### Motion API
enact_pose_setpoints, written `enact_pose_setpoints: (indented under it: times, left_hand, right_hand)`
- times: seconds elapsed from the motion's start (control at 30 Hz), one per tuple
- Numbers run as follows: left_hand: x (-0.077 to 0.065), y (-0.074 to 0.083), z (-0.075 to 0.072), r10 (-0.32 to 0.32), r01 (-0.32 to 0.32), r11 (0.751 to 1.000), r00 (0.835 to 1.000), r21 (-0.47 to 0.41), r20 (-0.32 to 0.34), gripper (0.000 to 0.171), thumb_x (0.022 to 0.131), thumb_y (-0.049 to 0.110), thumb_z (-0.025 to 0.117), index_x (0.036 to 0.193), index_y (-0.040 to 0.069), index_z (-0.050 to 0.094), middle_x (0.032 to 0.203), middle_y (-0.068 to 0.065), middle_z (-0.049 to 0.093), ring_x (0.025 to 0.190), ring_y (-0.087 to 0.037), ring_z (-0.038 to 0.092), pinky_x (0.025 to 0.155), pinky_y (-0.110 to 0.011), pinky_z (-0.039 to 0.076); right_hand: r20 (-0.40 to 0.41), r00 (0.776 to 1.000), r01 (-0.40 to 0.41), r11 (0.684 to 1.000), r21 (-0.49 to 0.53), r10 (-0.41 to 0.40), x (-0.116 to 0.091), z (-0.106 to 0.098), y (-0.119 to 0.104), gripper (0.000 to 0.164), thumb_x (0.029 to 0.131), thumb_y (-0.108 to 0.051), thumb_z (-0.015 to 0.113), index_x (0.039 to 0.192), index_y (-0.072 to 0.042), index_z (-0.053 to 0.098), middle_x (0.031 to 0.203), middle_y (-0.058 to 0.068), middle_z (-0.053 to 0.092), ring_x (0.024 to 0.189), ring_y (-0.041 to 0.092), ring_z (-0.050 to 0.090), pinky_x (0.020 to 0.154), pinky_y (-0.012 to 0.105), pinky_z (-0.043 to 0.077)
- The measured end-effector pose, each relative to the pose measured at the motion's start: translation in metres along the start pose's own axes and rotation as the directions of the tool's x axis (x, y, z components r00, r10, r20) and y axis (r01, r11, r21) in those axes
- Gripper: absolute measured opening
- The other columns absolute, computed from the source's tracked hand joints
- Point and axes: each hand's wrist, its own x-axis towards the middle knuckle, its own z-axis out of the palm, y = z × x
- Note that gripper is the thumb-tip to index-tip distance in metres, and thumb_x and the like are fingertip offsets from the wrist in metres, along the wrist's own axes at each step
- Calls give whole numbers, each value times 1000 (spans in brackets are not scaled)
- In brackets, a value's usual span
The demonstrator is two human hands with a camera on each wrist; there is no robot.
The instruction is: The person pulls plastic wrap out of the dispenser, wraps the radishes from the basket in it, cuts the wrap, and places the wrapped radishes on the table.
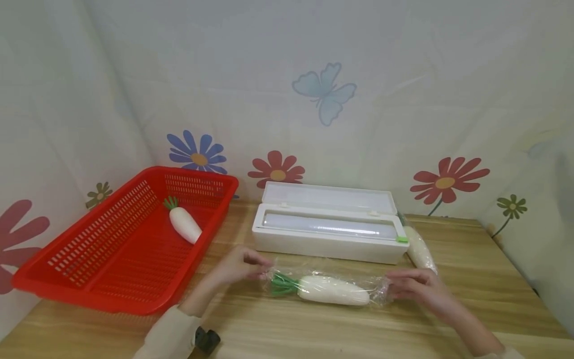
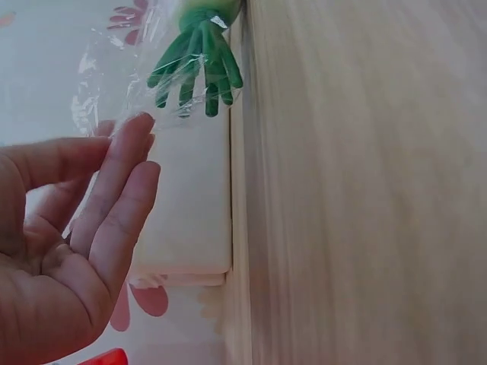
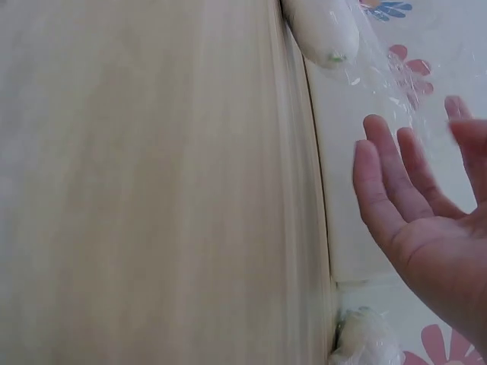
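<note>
A white radish (image 1: 334, 290) with green leaves lies wrapped in clear plastic film (image 1: 378, 291) on the table, its leaves to the left. My left hand (image 1: 242, 267) pinches the film's end beyond the leaves between thumb and finger; the left wrist view shows the green leaves (image 2: 199, 65) just past the fingertips. At the opposite end, where the film is bunched, my right hand (image 1: 419, 289) is close by. Its fingers look loosely bent in the right wrist view, thumb apart from most of them, and the radish's tip (image 3: 327, 38) is beyond.
Behind the radish stands an open white film dispenser box (image 1: 329, 249) with a film roll (image 1: 329, 225) inside. A second wrapped radish (image 1: 419, 249) lies at its right end. To the left, a red plastic basket (image 1: 179, 284) holds an unwrapped radish (image 1: 185, 224). A flowered cloth hangs behind.
</note>
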Motion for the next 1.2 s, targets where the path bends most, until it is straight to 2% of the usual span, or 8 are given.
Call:
enact_pose_setpoints:
  times: [0.17, 0.27, 0.47, 0.53, 0.7, 0.87, 1.07, 1.2]
  left_hand:
    - [-4, 5, -2, -60, 60, 998, 998, 24, -14, 24, 85, 5, 52, 99, -9, 66, 90, -15, 68, 73, -17, 64, 72, -34, 54]
    - [-4, 8, -2, -96, 96, 995, 995, -1, -25, 31, 90, 20, 54, 99, -8, 66, 89, -14, 68, 75, -19, 66, 74, -37, 53]
    - [-2, 6, 3, -63, 67, 995, 997, 78, -50, 29, 82, 25, 68, 90, -3, 68, 80, -8, 67, 70, -18, 62, 70, -34, 54]
    - [-2, 7, 4, -65, 72, 990, 996, 125, -61, 23, 79, 22, 71, 88, 1, 69, 78, -5, 65, 70, -17, 58, 67, -31, 52]
    - [-1, 7, 3, -74, 85, 981, 995, 177, -69, 21, 76, 23, 74, 85, 6, 67, 79, -3, 63, 73, -19, 54, 64, -30, 48]
    - [0, 6, 3, -61, 73, 976, 996, 207, -63, 34, 69, 22, 79, 92, 3, 61, 86, -6, 62, 79, -19, 57, 67, -30, 49]
    - [2, 5, 7, -59, 57, 964, 998, 260, 1, 27, 68, 11, 78, 92, 1, 68, 77, -4, 66, 67, -15, 60, 61, -28, 51]
    - [2, 5, 10, -44, 47, 958, 999, 284, -17, 17, 68, 6, 76, 83, 1, 70, 71, -3, 66, 63, -13, 60, 58, -27, 51]
  right_hand:
    - [122, 991, -66, 988, 141, 49, 1, -3, -8, 52, 94, 5, 14, 113, -4, 61, 124, -1, 57, 111, 13, 54, 90, 34, 45]
    - [111, 987, -126, 986, 113, 113, 3, -1, -11, 55, 99, -7, 10, 103, -5, 65, 121, -2, 58, 111, 12, 54, 90, 31, 45]
    - [-126, 983, -162, 957, -242, 135, 4, 9, -7, 15, 90, 0, 51, 98, -4, 63, 105, -7, 64, 95, 9, 61, 77, 29, 52]
    - [-143, 983, -155, 943, -295, 117, 5, 11, -6, 25, 83, 4, 59, 108, 0, 58, 104, -6, 63, 95, 10, 61, 75, 30, 52]
    - [-62, 992, -122, 939, -322, 108, 5, 11, -6, 48, 79, 5, 63, 122, 9, 44, 112, 3, 60, 103, 9, 57, 81, 26, 49]
    - [4, 986, -155, 911, -382, 169, 6, 11, -4, 55, 74, 2, 69, 121, 16, 42, 119, 27, 51, 107, 6, 53, 82, 26, 49]
    - [-130, 957, -290, 801, -524, 261, 9, 14, -4, 51, 72, -12, 75, 113, 9, 54, 110, 26, 57, 89, 6, 59, 72, 25, 52]
    - [-223, 922, -388, 782, -487, 317, 11, 15, -3, 38, 72, -11, 74, 100, 11, 60, 91, 18, 65, 73, 11, 62, 65, 25, 53]
